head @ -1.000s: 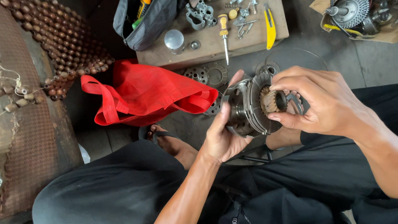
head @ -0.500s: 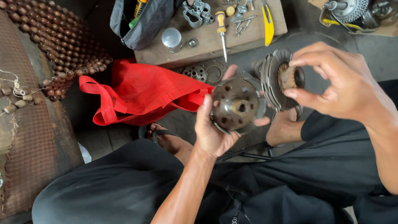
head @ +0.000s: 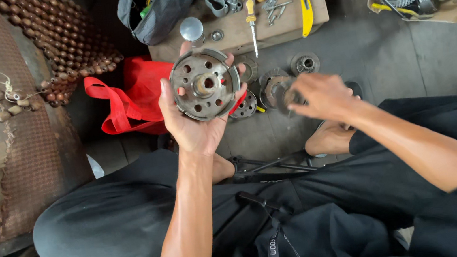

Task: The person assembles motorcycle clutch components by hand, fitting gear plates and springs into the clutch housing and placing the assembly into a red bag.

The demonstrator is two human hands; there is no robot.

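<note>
Two hands working: we are cradling round holed clutch drum (head: 204,84) in left hand (head: 193,121), fingers curled around rim, chest-high above red bag (head: 131,97). Right hand (head: 320,95) reaching to floor parts (head: 277,89); grip blurred, cannot tell. Keeping drum level, face visible.

Dull, greasy metal clutch drum (head: 204,84)

Bare forearms, bare left hand (head: 196,124) and right hand (head: 323,95); black trousers, dark top with sleeves ending near the elbows, bare feet.
</note>
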